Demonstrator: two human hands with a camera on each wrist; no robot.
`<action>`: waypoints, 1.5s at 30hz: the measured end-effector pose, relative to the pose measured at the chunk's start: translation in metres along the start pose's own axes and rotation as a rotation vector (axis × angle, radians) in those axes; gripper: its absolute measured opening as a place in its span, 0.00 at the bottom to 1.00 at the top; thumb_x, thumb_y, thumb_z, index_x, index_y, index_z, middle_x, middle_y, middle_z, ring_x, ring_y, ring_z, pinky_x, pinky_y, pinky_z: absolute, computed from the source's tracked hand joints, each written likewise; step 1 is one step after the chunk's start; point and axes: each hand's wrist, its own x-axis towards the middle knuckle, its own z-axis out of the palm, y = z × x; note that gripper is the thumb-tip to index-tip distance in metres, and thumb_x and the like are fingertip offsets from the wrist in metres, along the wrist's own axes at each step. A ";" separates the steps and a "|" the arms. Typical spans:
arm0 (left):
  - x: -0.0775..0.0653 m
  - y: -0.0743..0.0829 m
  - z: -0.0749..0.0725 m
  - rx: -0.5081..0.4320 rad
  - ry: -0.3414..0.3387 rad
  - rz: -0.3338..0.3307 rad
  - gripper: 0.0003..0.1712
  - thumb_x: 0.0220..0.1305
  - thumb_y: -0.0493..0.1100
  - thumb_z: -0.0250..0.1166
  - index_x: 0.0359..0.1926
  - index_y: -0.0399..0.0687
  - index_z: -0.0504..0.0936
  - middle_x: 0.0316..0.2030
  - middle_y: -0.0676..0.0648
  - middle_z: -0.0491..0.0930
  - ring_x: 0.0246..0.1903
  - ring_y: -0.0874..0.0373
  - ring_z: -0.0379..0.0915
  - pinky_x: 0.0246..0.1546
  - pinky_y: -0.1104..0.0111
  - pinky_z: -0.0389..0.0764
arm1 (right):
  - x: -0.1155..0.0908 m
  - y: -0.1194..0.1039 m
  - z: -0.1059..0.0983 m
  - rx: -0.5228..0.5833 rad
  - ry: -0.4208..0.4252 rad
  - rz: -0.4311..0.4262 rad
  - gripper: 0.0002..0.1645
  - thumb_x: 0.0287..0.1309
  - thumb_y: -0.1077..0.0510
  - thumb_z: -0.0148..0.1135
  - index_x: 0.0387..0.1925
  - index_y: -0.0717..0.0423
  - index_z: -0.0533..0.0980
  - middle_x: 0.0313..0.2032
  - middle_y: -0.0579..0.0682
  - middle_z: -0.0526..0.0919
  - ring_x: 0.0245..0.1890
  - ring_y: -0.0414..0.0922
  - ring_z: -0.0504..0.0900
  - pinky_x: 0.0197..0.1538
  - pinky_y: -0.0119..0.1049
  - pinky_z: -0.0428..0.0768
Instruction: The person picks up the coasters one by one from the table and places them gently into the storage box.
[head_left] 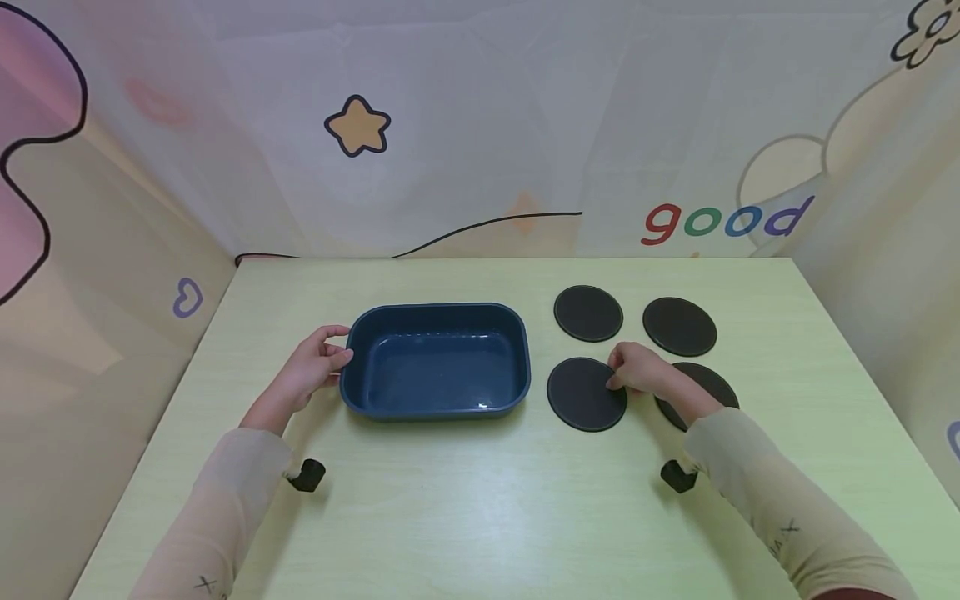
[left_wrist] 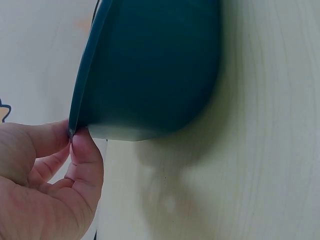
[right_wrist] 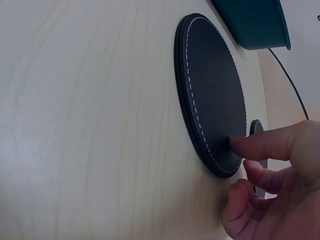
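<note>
A dark blue rectangular basin (head_left: 442, 371) stands left of centre on the table. At its left end, my left hand (head_left: 311, 367) pinches the rim between thumb and fingers, as the left wrist view shows close up. My right hand (head_left: 641, 367) is at the right edge of a round black coaster (head_left: 585, 396). In the right wrist view its thumb presses the top of the coaster (right_wrist: 212, 85), with the fingers curled at the edge. White stitching runs round that coaster, and its side shows a layered edge.
Several more black coasters lie right of the basin: one at the back (head_left: 588, 313), another farther right (head_left: 679, 326), and a third (head_left: 701, 387) partly under the right forearm in view. A printed curtain (head_left: 480, 167) hangs behind the pale wooden table (head_left: 465, 517).
</note>
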 end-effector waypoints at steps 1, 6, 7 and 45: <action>0.000 0.000 0.000 -0.001 0.001 -0.003 0.26 0.64 0.40 0.51 0.62 0.48 0.56 0.37 0.46 0.66 0.32 0.57 0.68 0.32 0.72 0.73 | 0.000 0.000 0.001 -0.002 0.003 -0.003 0.19 0.47 0.64 0.62 0.38 0.64 0.64 0.32 0.53 0.66 0.20 0.42 0.64 0.23 0.32 0.66; -0.002 0.001 0.000 -0.003 0.000 -0.002 0.26 0.64 0.40 0.51 0.62 0.47 0.55 0.37 0.46 0.67 0.31 0.58 0.68 0.32 0.73 0.73 | 0.000 -0.006 0.003 -0.099 0.028 -0.020 0.27 0.42 0.56 0.68 0.40 0.65 0.65 0.34 0.54 0.69 0.29 0.46 0.67 0.29 0.34 0.67; -0.002 0.001 0.000 -0.005 0.001 -0.001 0.26 0.64 0.40 0.51 0.62 0.47 0.56 0.37 0.47 0.67 0.31 0.58 0.68 0.32 0.73 0.73 | 0.001 -0.007 0.004 -0.121 0.032 -0.014 0.27 0.42 0.55 0.68 0.39 0.65 0.66 0.34 0.55 0.69 0.30 0.46 0.67 0.31 0.34 0.66; -0.004 0.002 -0.001 -0.022 -0.005 0.030 0.27 0.64 0.40 0.51 0.62 0.44 0.55 0.34 0.48 0.66 0.28 0.61 0.69 0.31 0.73 0.73 | -0.024 0.000 -0.017 0.200 0.003 -0.030 0.14 0.52 0.69 0.51 0.42 0.66 0.64 0.29 0.51 0.68 0.24 0.42 0.69 0.27 0.34 0.71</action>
